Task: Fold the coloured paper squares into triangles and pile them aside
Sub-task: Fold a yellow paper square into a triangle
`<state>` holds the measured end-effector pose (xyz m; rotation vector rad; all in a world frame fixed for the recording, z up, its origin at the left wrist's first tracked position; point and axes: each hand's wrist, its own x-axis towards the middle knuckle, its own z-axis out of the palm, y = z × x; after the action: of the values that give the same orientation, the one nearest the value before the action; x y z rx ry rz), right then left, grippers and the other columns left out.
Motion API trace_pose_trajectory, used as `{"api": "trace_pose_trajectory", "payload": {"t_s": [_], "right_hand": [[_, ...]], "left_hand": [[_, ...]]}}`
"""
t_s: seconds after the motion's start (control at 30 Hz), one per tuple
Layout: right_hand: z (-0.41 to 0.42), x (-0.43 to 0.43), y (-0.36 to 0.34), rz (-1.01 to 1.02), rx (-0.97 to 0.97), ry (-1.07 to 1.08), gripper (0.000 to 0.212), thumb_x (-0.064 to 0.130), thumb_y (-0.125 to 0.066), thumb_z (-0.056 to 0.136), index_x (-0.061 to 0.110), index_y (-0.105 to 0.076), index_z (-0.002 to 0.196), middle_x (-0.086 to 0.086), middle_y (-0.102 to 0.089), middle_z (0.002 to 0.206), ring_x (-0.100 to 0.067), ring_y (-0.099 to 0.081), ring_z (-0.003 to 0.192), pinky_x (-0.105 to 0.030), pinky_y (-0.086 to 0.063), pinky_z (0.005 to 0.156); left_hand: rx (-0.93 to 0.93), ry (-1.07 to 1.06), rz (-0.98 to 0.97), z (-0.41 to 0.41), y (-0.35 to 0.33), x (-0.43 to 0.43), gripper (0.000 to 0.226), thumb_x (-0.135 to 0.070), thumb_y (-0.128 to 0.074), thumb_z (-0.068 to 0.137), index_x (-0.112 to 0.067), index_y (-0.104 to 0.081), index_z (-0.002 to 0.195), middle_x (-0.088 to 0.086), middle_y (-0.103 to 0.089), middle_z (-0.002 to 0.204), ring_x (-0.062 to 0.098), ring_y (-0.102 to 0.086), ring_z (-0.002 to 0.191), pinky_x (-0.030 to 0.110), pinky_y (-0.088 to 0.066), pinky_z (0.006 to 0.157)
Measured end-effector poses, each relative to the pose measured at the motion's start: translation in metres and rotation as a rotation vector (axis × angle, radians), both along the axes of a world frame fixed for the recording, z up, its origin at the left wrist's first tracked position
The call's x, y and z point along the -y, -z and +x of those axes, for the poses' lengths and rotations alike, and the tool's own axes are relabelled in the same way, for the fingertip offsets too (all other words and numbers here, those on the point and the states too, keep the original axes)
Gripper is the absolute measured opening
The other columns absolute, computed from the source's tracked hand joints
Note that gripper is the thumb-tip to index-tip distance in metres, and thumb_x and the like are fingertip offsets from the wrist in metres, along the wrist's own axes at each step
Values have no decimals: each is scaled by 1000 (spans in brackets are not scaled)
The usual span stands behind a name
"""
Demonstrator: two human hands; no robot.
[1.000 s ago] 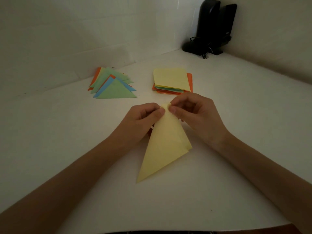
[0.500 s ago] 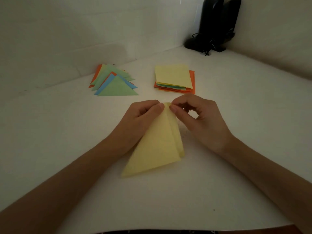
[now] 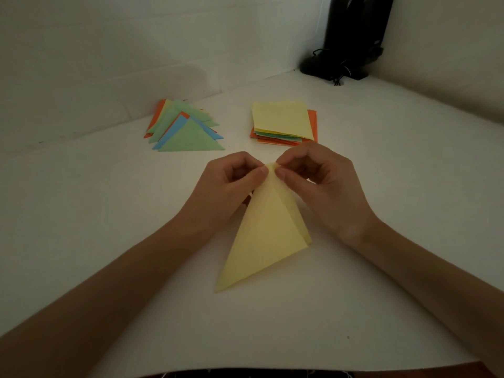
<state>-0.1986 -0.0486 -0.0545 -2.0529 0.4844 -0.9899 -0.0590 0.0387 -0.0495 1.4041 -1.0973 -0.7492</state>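
Both thumbs and forefingers pinch the far tip of the yellow paper, the left hand and right hand meeting there, other fingers curled. The half-folded sheet slopes toward the person, its near corner on the white table. Beyond the hands lie the pile of folded triangles on the left and the stack of paper squares on the right.

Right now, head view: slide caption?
Left hand and right hand pinch the far corner of a folded yellow paper square; pile of coloured paper triangles and stack of unfolded squares beyond.
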Motion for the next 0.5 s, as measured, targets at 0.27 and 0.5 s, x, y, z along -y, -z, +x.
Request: {"api": "trace_pose_trajectory", "payload": {"t_s": [0.27,0.5], "right_hand": [[-1,3,3,-275,-7,6,16,13,-57,87,17,-66,100,18,-60,91,9,-56,84,-9,-44,76],[-3,8,3,-383,-3,12,16,10,-59,87,6,-70,98,9,-62,90,9,-55,82,-8,-43,77]], "left_hand": [[-128,6,-24,-1,-2,-1,22,-4,-53,91,-13,-62,73,-11,-60,63,4,-56,60,18,-47,54],[-119,26,-25,-1,-2,-1,28,-3,-46,95,-13,-60,73,-9,-58,61,4,-55,59,18,-46,53]]}}
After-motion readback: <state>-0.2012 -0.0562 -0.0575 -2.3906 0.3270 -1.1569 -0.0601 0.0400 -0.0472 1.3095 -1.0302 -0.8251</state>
